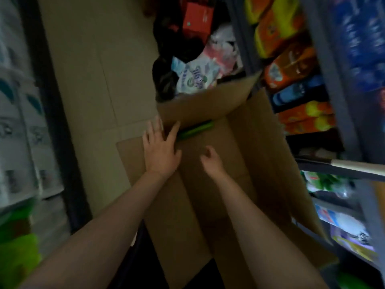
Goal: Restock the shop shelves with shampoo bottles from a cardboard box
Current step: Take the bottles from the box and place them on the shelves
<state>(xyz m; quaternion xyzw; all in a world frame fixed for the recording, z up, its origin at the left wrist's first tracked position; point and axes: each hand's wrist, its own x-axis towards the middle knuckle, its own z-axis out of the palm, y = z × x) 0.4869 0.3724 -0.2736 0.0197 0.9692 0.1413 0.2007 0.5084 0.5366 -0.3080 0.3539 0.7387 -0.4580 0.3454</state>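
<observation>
A large open cardboard box (260,142) stands on the floor in the aisle, its flaps spread out. Deep inside at its far end lies a green shampoo bottle (195,130), partly hidden by the box wall. My left hand (160,149) is flat with fingers spread, resting over the box's left edge, its fingertips close to the bottle. My right hand (210,159) reaches down into the box with fingers loosely curled; nothing shows in it. The picture is dim and blurred.
Shelves on the right hold orange packets (291,65) and blue packs (362,38). White boxed goods (23,132) fill the shelving on the left. A heap of bags and a red carton (198,17) lies beyond the box. A beige tiled floor (89,80) runs between.
</observation>
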